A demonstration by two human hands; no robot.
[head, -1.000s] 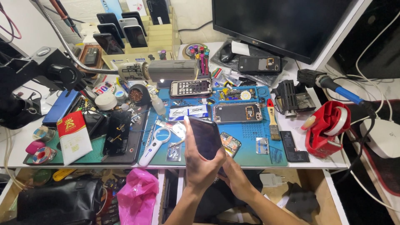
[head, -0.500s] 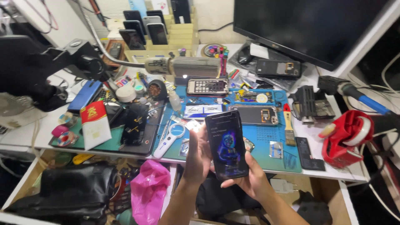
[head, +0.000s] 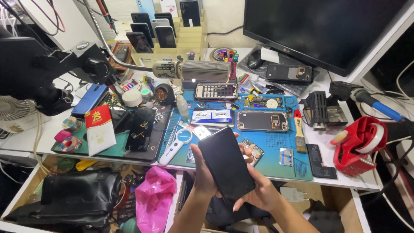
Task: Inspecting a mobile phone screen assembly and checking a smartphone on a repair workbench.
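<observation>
A black smartphone (head: 226, 163) with a dark screen is held in both hands over the near edge of the blue work mat (head: 276, 151). My left hand (head: 202, 174) grips its left side from behind. My right hand (head: 258, 192) cups its lower right corner. On the mat behind it lie an opened phone body (head: 262, 121), a phone frame (head: 215, 91), a white magnifier (head: 177, 144), a small circuit board (head: 253, 151) and a brush (head: 298, 129).
A monitor (head: 319, 26) stands at the back right, a rack of phones (head: 159, 32) at the back, a gooseneck lamp (head: 194, 70) across the middle. A red tape dispenser (head: 360, 144) and soldering handle (head: 371, 103) are right. A black bag (head: 73, 196) and pink bag (head: 153, 200) lie below.
The phone's screen, lit with a coloured pattern half a second ago, is now dark. The camera has moved closer and the phone sits lower and more tilted in the hands.
</observation>
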